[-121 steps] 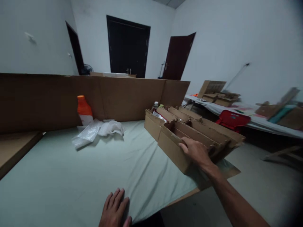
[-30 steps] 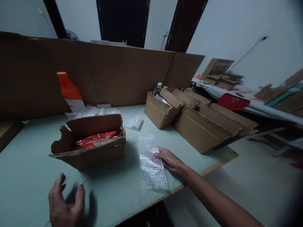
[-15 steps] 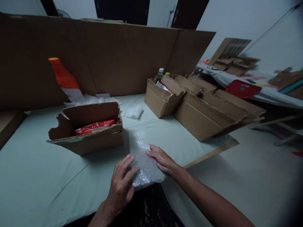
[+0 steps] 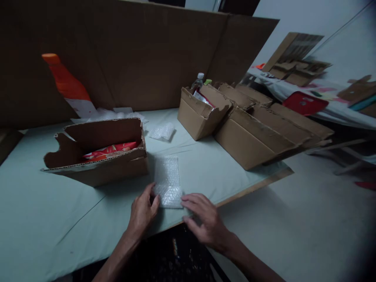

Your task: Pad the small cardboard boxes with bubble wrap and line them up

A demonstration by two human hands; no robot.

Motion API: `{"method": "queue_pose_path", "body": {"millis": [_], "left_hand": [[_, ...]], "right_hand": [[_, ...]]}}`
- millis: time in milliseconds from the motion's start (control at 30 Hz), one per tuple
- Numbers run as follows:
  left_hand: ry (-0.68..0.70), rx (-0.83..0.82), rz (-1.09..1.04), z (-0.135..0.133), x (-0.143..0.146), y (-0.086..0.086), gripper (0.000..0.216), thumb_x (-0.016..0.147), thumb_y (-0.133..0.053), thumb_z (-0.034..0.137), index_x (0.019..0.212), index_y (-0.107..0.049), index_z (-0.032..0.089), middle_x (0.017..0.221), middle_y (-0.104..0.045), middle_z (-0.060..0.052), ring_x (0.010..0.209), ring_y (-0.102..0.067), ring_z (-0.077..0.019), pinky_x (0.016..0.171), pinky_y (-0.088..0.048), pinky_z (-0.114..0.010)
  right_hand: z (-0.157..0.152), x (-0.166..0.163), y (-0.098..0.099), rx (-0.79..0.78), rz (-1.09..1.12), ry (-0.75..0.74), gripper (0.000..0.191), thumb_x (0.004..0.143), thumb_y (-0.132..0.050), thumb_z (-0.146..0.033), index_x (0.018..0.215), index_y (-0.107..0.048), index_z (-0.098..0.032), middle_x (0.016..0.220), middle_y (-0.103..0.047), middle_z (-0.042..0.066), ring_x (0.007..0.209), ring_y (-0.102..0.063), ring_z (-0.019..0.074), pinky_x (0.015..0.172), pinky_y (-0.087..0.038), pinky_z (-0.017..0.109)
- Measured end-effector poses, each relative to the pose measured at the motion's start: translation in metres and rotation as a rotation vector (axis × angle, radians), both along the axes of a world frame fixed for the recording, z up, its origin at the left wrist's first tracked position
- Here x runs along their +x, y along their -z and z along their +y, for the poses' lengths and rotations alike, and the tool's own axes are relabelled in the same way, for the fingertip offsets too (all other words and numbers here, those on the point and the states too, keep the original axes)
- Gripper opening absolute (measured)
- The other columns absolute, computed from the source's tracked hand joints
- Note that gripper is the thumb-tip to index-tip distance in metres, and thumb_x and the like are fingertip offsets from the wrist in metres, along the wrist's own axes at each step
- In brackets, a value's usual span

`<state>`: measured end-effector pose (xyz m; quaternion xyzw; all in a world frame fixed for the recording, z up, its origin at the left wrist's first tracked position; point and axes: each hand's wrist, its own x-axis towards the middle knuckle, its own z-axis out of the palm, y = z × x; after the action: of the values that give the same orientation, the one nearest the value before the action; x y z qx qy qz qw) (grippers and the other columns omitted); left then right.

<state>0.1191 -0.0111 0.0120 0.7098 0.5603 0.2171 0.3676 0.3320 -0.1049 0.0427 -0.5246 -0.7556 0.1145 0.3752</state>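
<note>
A clear sheet of bubble wrap (image 4: 167, 172) lies on the table near its front edge. Its near part looks brighter and thicker, as if doubled over. My left hand (image 4: 143, 207) rests at the sheet's left edge, thumb and fingers apart. At the near right corner is my right hand (image 4: 204, 217), its fingertips by the edge and its thumb held away from them. An open cardboard box (image 4: 117, 170) stands just left of the sheet, with red packets (image 4: 113, 150) inside.
More bubble wrap (image 4: 162, 131) lies behind. An orange and white bottle-shaped piece (image 4: 70, 88) leans at the cardboard wall (image 4: 155, 58). Several cardboard boxes (image 4: 249, 141) crowd the right side, one holding bottles (image 4: 199, 80). A side table holds a red tray (image 4: 305, 103).
The bubble wrap's near end has come back from the table edge and now looks folded over, so the sheet is shorter. My right hand has let go of its side. The view has tilted down.
</note>
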Motion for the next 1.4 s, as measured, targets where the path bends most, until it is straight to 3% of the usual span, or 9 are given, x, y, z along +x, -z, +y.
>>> {"method": "queue_pose_path", "body": {"millis": [133, 267, 333, 500, 700, 867, 1067, 1267, 1400], "left_hand": [[0.019, 0.146, 0.018, 0.000, -0.002, 0.004, 0.045, 0.091, -0.050, 0.028, 0.132, -0.057, 0.014, 0.091, -0.073, -0.008, 0.076, -0.068, -0.0205, 0.071, -0.052, -0.034], [0.108, 0.531, -0.034, -0.015, -0.016, 0.006, 0.046, 0.091, -0.057, 0.028, 0.135, -0.054, 0.016, 0.133, -0.063, -0.017, 0.121, -0.060, -0.0275, 0.098, -0.051, -0.045], [0.222, 0.612, -0.024, -0.024, -0.022, 0.006, 0.044, 0.091, -0.058, 0.022, 0.134, -0.055, 0.021, 0.134, -0.063, -0.014, 0.125, -0.058, -0.0273, 0.101, -0.050, -0.046], [0.274, 0.521, -0.098, -0.029, -0.021, 0.010, 0.031, 0.092, -0.052, 0.012, 0.120, -0.062, 0.021, 0.094, -0.075, -0.005, 0.085, -0.069, -0.0186, 0.077, -0.057, -0.034], [0.147, 0.506, -0.098, -0.013, -0.007, 0.020, 0.032, 0.092, -0.054, 0.017, 0.123, -0.063, 0.018, 0.107, -0.074, -0.009, 0.094, -0.072, -0.0206, 0.080, -0.059, -0.034], [0.118, 0.665, -0.044, -0.016, -0.009, 0.016, 0.031, 0.091, -0.061, 0.026, 0.120, -0.065, 0.018, 0.122, -0.068, -0.015, 0.111, -0.065, -0.0275, 0.093, -0.055, -0.044], [0.260, 0.534, -0.115, -0.032, -0.027, 0.009, 0.021, 0.093, -0.058, 0.021, 0.112, -0.066, 0.020, 0.094, -0.074, -0.006, 0.087, -0.068, -0.0211, 0.080, -0.055, -0.037], [0.152, 0.525, -0.025, -0.015, -0.021, 0.015, 0.024, 0.094, -0.054, 0.026, 0.113, -0.068, 0.019, 0.096, -0.075, -0.008, 0.088, -0.070, -0.0233, 0.081, -0.056, -0.039], [0.041, 0.487, -0.041, -0.008, -0.019, 0.016, 0.027, 0.094, -0.053, 0.032, 0.112, -0.068, 0.019, 0.100, -0.072, -0.009, 0.089, -0.069, -0.0232, 0.081, -0.058, -0.039]], "right_hand": [[0.015, -0.017, 0.022, 0.001, -0.264, -0.071, 0.039, 0.090, -0.063, -0.020, 0.129, -0.061, -0.015, 0.137, -0.063, 0.018, 0.125, -0.058, 0.0335, 0.097, -0.051, 0.054], [0.030, -0.016, 0.038, 0.036, -0.211, -0.053, 0.024, 0.097, -0.053, -0.011, 0.115, -0.067, -0.018, 0.118, -0.073, 0.012, 0.111, -0.065, 0.0270, 0.091, -0.052, 0.046], [0.031, -0.015, 0.039, 0.005, -0.107, -0.051, 0.022, 0.098, -0.052, -0.012, 0.111, -0.068, -0.019, 0.107, -0.075, 0.009, 0.102, -0.067, 0.0236, 0.088, -0.052, 0.042], [0.024, -0.015, 0.024, -0.178, 0.081, -0.004, 0.017, 0.100, -0.053, -0.022, 0.107, -0.069, -0.022, 0.096, -0.077, 0.004, 0.088, -0.070, 0.0190, 0.082, -0.053, 0.035], [0.015, -0.012, 0.019, 0.092, -0.136, 0.054, 0.028, 0.093, -0.061, -0.017, 0.120, -0.063, -0.022, 0.121, -0.070, 0.011, 0.114, -0.062, 0.0268, 0.093, -0.048, 0.045], [0.022, -0.017, 0.031, 0.025, -0.228, 0.005, 0.026, 0.093, -0.062, -0.014, 0.118, -0.065, -0.019, 0.116, -0.073, 0.010, 0.111, -0.063, 0.0277, 0.093, -0.046, 0.047], [0.021, -0.020, 0.023, -0.097, -0.054, -0.054, 0.018, 0.096, -0.060, -0.017, 0.111, -0.068, -0.021, 0.095, -0.077, 0.004, 0.088, -0.067, 0.0206, 0.084, -0.048, 0.039], [0.015, -0.023, 0.009, 0.013, -0.218, 0.023, 0.033, 0.093, -0.060, -0.016, 0.125, -0.062, -0.020, 0.126, -0.068, 0.014, 0.117, -0.060, 0.0279, 0.096, -0.046, 0.047], [0.029, -0.028, 0.019, -0.019, -0.330, -0.043, 0.028, 0.091, -0.063, -0.015, 0.118, -0.065, -0.020, 0.121, -0.070, 0.012, 0.112, -0.062, 0.0283, 0.094, -0.046, 0.046]]}}
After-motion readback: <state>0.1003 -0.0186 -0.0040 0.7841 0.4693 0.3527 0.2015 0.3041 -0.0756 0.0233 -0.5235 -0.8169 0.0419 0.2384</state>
